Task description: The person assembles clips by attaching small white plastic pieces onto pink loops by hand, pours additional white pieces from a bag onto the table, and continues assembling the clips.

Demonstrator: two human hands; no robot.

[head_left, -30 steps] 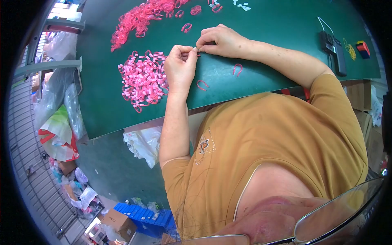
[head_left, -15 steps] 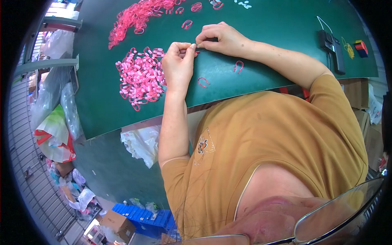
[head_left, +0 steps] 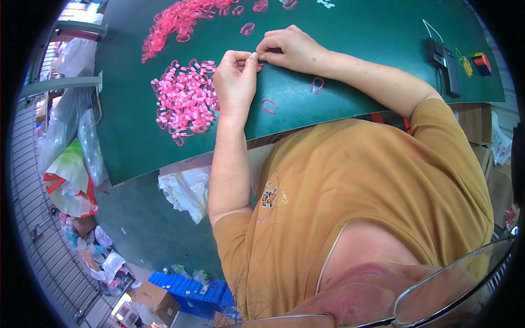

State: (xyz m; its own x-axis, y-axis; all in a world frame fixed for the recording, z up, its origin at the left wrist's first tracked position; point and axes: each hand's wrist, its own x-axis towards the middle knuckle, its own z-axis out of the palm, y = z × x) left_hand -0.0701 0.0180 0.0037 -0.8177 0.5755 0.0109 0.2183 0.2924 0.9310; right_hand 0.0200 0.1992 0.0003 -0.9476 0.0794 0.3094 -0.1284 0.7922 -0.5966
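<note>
Head view: the left hand (head_left: 235, 79) has thumb and finger pinched on a small pinkish-red piece (head_left: 260, 64), mostly hidden by the fingers. The right hand (head_left: 291, 50) meets it there, its fingertips pinched together; I can't tell what they grip. Just beside the left hand sits a heap of pink loops with pale beads (head_left: 186, 102). Nearer the person's body, two U-shaped pink loops (head_left: 269, 105) lie apart on the green bench (head_left: 350, 33). Beyond is a pile of plain pink loops (head_left: 183, 21); well off right, a black device (head_left: 449, 72) and yellow bands (head_left: 465, 64).
</note>
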